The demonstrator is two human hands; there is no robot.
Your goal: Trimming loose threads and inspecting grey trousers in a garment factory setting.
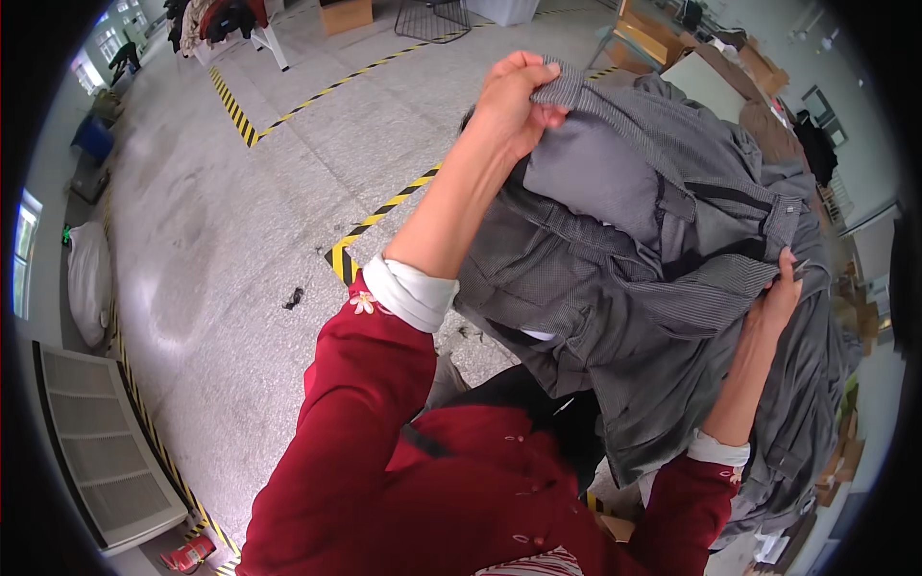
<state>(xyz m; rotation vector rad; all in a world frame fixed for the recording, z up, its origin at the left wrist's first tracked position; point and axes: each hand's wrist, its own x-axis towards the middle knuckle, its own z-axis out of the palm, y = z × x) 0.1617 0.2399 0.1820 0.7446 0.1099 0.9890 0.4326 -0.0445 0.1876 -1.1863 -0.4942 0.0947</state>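
A pair of dark grey, finely striped trousers (615,254) is stretched between my two hands, its waistband spread so the plain grey lining shows inside. My left hand (519,101), raised at the far side, pinches one end of the waistband between thumb and fingers. At the right, my right hand (776,300) is closed on the waistband's other part, near the front fastening. The legs hang down toward me. Beneath and to the right lies a large heap of similar grey garments (797,422), and where the trousers end and the heap begins is hard to tell.
Yellow-and-black tape (389,206) marks lines on the grey floor. A slatted white panel (110,442) and a fire extinguisher (189,554) stand at the lower left. A white sack (88,283) leans by the left wall. Cardboard boxes (346,14) and a black wire basket (432,19) are farther off.
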